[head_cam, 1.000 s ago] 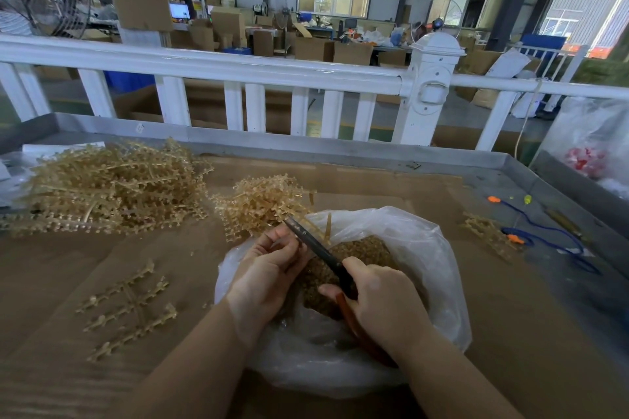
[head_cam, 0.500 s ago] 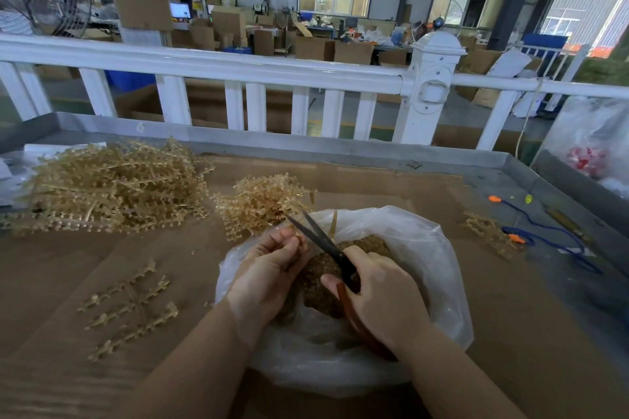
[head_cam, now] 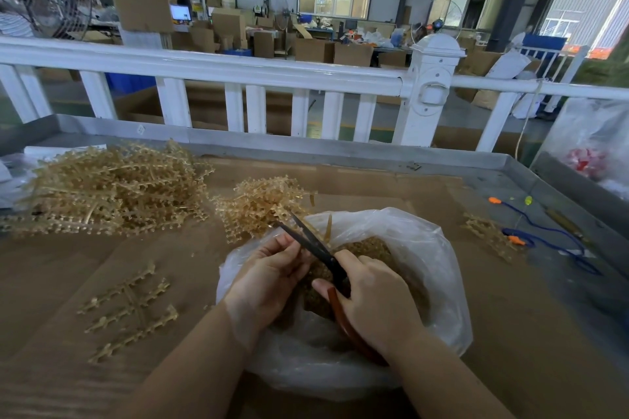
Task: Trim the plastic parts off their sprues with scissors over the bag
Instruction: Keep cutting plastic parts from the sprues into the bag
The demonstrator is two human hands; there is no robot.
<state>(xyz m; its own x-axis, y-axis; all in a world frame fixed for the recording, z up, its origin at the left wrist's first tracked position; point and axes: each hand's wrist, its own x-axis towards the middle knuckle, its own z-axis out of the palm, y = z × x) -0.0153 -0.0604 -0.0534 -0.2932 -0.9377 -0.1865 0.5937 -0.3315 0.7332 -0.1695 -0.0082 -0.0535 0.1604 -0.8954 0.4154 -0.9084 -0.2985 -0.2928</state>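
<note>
A clear plastic bag lies open on the cardboard-covered table, with a heap of small tan trimmed parts inside. My right hand grips black scissors by their brown handles, blades parted over the bag. My left hand pinches a thin tan sprue that sticks up by the blades. A large pile of tan sprues lies at the back left, a smaller pile just behind the bag.
A flat sprue frame lies to the left of my arm. A blue cord with orange ends and another sprue piece lie to the right. A white railing stands behind the table's raised grey rim.
The scissor blades, shut one second ago, have parted. Both hands stay over the bag in nearly the same place.
</note>
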